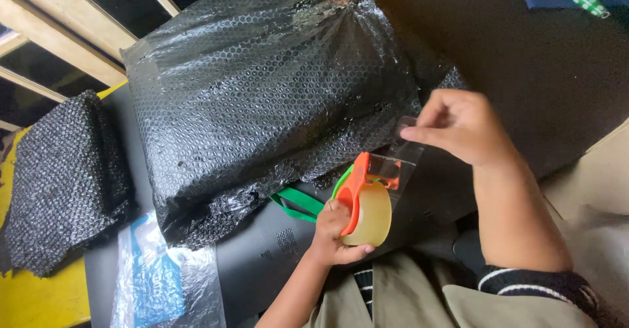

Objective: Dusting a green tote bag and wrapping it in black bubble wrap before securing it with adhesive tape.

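From the head view, the left hand (331,233) was clenched round an orange tape dispenser (360,193) loaded with a roll of clear tape (373,216), held just off the near edge of the dark table (262,256). The right hand (458,125) pinched the free end of the clear tape strip (403,154) between thumb and forefinger, and the strip ran taut from the dispenser's cutter up to those fingers. The step in hand looked like drawing out a length of tape, with the strip hanging in the air and not yet touching anything. By the look of it, the next move called for carrying that strip flat onto the wrap without letting it fold on itself, then tearing it against the cutter's teeth.

The big parcel wrapped in black bubble wrap (262,105) lay across the middle of the table, its near corner just beside the dispenser, its wrap loose and rumpled along the near edge. A green strap (298,205) stuck out from under that edge, close to the left hand, and seemed apt to snag the tape. A second black bubble-wrapped bundle (62,177) sat at the table's left edge, well apart. A clear plastic bag with a blue insert (157,275) lay at the near left corner. Window frames (72,20) showed beyond the far left corner.
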